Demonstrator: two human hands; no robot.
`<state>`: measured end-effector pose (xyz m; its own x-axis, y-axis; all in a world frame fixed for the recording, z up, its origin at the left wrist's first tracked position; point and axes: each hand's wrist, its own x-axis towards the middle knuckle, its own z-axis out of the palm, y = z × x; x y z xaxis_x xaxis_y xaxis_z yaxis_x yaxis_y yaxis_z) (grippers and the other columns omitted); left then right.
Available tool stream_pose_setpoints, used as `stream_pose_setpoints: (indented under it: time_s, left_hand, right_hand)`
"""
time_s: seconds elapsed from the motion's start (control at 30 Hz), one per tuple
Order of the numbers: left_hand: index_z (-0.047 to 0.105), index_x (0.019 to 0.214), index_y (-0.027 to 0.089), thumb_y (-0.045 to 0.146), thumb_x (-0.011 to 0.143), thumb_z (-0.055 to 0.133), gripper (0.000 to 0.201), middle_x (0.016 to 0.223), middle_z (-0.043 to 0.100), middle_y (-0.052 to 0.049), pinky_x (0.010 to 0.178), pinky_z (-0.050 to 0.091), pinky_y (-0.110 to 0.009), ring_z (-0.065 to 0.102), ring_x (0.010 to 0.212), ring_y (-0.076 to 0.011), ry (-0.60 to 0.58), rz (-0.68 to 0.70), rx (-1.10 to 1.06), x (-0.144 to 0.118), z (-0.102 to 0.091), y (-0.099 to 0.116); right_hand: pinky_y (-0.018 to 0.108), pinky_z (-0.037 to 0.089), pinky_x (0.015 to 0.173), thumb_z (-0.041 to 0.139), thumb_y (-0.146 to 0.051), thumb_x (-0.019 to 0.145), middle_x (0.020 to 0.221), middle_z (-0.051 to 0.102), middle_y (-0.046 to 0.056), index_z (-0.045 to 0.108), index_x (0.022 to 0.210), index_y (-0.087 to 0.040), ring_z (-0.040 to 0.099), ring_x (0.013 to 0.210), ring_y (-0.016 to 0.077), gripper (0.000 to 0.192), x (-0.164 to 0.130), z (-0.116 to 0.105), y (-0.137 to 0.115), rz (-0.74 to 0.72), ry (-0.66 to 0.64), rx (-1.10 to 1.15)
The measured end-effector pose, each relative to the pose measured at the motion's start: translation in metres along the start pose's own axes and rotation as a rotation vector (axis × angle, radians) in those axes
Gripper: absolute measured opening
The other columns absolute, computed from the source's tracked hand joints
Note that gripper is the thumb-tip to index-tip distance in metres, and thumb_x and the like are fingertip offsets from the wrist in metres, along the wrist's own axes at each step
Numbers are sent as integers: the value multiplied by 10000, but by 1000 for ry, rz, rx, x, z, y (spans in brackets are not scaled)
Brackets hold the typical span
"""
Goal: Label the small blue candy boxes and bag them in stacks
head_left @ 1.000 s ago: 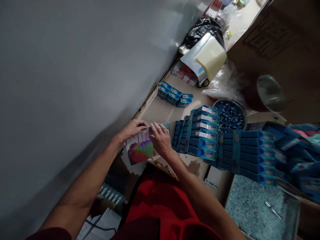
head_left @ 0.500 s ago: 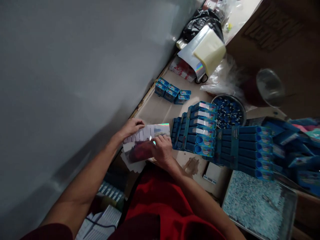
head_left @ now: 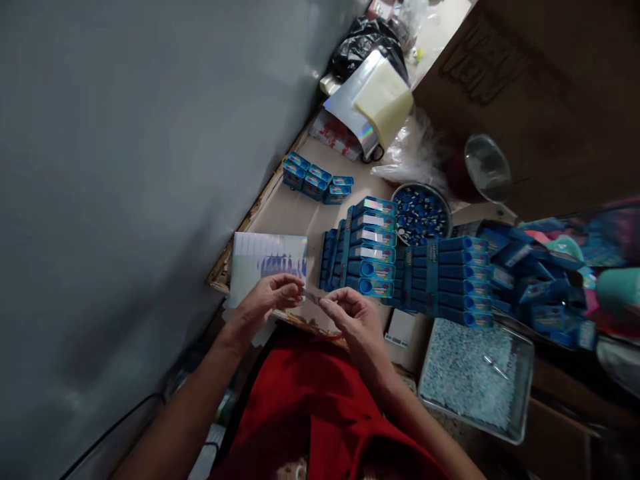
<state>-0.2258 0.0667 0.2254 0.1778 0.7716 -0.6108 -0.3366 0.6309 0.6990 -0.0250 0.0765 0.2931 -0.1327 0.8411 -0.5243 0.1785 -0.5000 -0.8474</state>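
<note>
Between my two hands is a small shiny sticker strip. My left hand pinches its left end, and my right hand grips the other end with thumb and fingers. Behind my left hand lies a silvery sticker sheet marked in rows, at the table's left edge. Just beyond my right hand stands a stack of blue plastic cases. Several of its upper cases carry pale shiny strips on their ends, while the lower two show round blue openings.
More blue cases are stacked to the right. A round bowl holds small blue pieces. Several small cases stand near the wall. A tray of pale blue bits and a small scale lie at front right.
Both hands have come off the sheet, which now lies on the table. They have drawn together nearer my body, with a small strip between them. The view has shifted right.
</note>
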Motion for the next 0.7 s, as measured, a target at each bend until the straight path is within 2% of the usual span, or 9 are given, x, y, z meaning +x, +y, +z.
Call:
stream_pose_setpoints:
  time_s: [0.07, 0.13, 0.27, 0.4, 0.6, 0.7]
  left_hand:
    - [715, 763, 183, 522, 620, 893, 408, 734, 674, -40, 676, 511, -266, 604, 671, -153, 59, 17, 41, -3, 13, 2]
    - [691, 680, 187, 478, 629, 888, 355, 665, 645, -19, 619, 483, -252, 559, 605, -133, 96, 41, 71, 0, 27, 8]
    - [721, 712, 192, 455, 657, 873, 309, 651, 658, -12, 588, 466, -247, 563, 590, -131, 167, 113, 90, 11, 63, 28]
    - [751, 727, 183, 444, 693, 858, 283, 637, 667, -18, 574, 454, -247, 568, 587, -133, 216, 253, 227, 27, 92, 46]
    - [760, 766, 158, 458, 686, 858, 326, 679, 694, -36, 589, 471, -250, 587, 618, -138, 236, 243, 250, 48, 100, 45]
    - [745, 777, 142, 474, 675, 860, 366, 689, 691, -41, 610, 484, -252, 594, 629, -138, 221, 213, 244, 59, 100, 36]
  right_hand:
    - [214, 296, 496, 767, -453, 818, 596, 517, -45, 678, 788, -167, 387, 533, 82, 300, -4, -8, -3, -10, 49, -40]
    - [215, 345, 490, 764, -470, 819, 596, 544, -27, 703, 765, -161, 425, 532, 89, 320, -7, -17, -8, -52, 127, -93]
    - [259, 483, 442, 726, -542, 839, 632, 603, -4, 741, 842, -175, 562, 513, 141, 367, -5, -41, -21, -84, 281, -106]
    - [278, 525, 442, 702, -590, 842, 633, 613, -1, 741, 889, -178, 617, 513, 163, 417, 13, -65, -25, -172, 410, -250]
    - [285, 503, 508, 630, -600, 886, 613, 615, 4, 706, 849, -217, 654, 580, 190, 392, 39, -80, -15, -205, 420, -463]
    - [274, 471, 511, 697, -576, 839, 632, 616, -5, 641, 815, -224, 644, 581, 184, 357, 49, -84, -13, -191, 459, -498]
